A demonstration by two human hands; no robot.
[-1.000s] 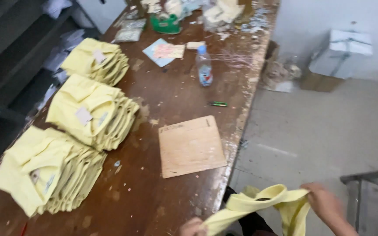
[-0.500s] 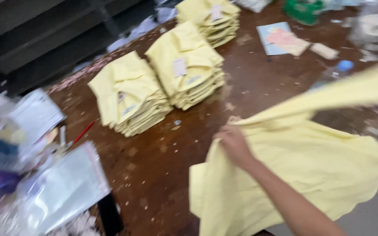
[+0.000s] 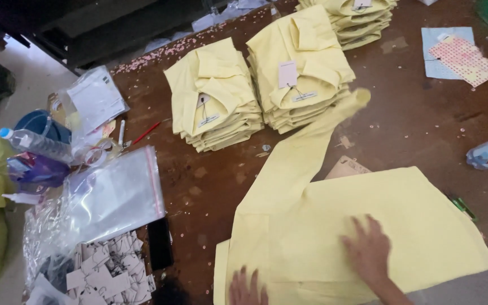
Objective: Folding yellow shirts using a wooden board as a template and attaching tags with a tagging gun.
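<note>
Our left hand [image 3: 248,287] and right hand [image 3: 371,251] press flat, fingers spread, on the pale yellow shirt [image 3: 334,226] — soft, light, probably easily creased — best gripped at its edges.

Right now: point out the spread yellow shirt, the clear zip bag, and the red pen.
spread yellow shirt [image 3: 413,226], head view, on the flat body panel, beside the right hand [image 3: 371,251].
clear zip bag [image 3: 117,195], head view, middle of the plastic.
red pen [image 3: 145,134], head view, mid-barrel.
</note>
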